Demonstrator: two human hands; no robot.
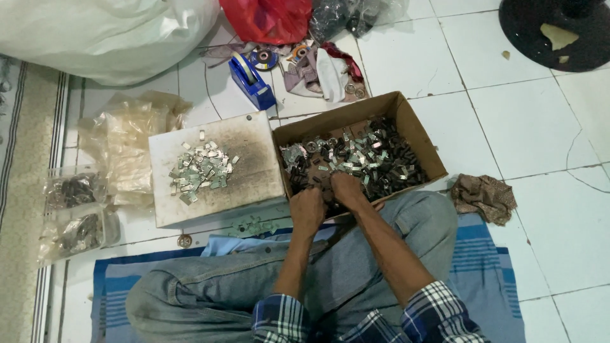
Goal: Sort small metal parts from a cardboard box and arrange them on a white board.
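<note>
While the person sits cross-legged on a blue striped mat (483,254), both hands are down at the near edge of the cardboard box (416,130). The left hand (307,209) is curled into a loose fist just at the box's front wall, fingers tucked under, and what it holds, if anything, I cannot tell. The right hand (347,188) sits right beside it, touching or nearly so, fingers bent down into the heap of small metal parts (365,159) that fills the box, dark pieces mixed with shiny ones; whether it grips any is hidden.

Left of the box, touching its side, lies a worn white board (254,152) with a small pile of silver clips (202,170) on it. Further left, clear plastic bags (76,213) of dark parts rest on the tiled floor (540,127). Behind the board stands a blue tape dispenser (251,79), with a red bag (270,19) and a big white sack (101,35) beyond. A crumpled brown rag (484,197) lies right of the box, near the person's knee.
</note>
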